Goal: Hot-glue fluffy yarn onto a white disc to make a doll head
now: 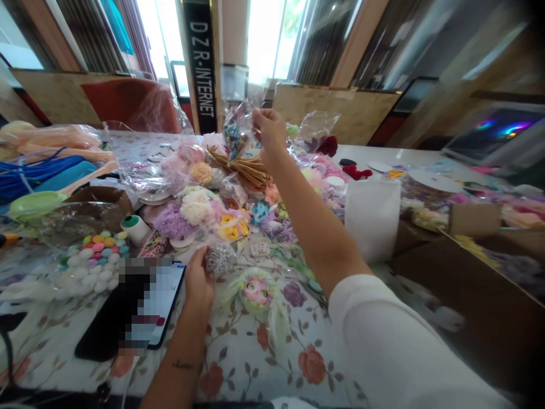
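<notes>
My left hand [200, 279] rests on the tablecloth with its fingers curled against a silvery-white, lacy round piece [220, 259]; most of its fingers are hidden from me. My right hand [271, 129] is raised over the back of the pile, fingers pinched at the edge of a clear plastic bag [236, 128] with small multicoloured bits inside. A small doll's head [256, 292] with a pink face, flowers and long pale green hair lies in front of me, between my forearms. Below the bag lies a bundle of golden-brown stems [244, 170].
A phone [166, 301] lies beside my left forearm, near colourful pompoms [100, 255] and a thread spool [135, 228]. Fluffy flowers [198, 205] fill the middle. Blue stems [38, 173] lie far left. A white box-like container [372, 218] and cardboard box [468, 301] stand right.
</notes>
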